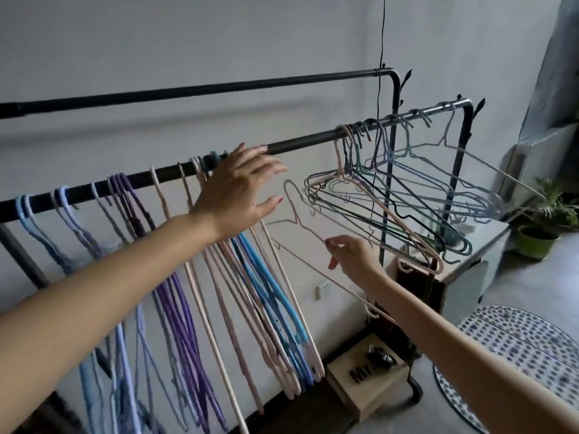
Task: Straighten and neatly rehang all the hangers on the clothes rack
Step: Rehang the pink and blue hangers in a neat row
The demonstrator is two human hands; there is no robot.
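**One pale hanger off the rail, held between two groups**

Along the front rail [300, 144] of the black clothes rack, the left stretch carries a tidy row of hangers [175, 277]: light blue, lilac, purple, pale pink and bright blue, all hooked on and slanting down under the rail. The left hand [241, 189] reaches across the front of this row with fingers straight and spread, holding nothing, its fingertips at the rail just right of the last hooks. Below the rail's bare middle stretch, the right hand [351, 255] pinches the shoulder of a pale wire hanger [300, 227], whose hook points up but is off the rail. Further right on the rail hangs a tangled bunch [391, 195] of thin hangers at crossing angles, overlapping one another. A thin black cord [380, 89] drops down behind that bunch. Under the rail's right end stand cardboard boxes [363, 383], and beyond them a potted plant [542, 227] and a dotted round mat [513, 346] on the floor.
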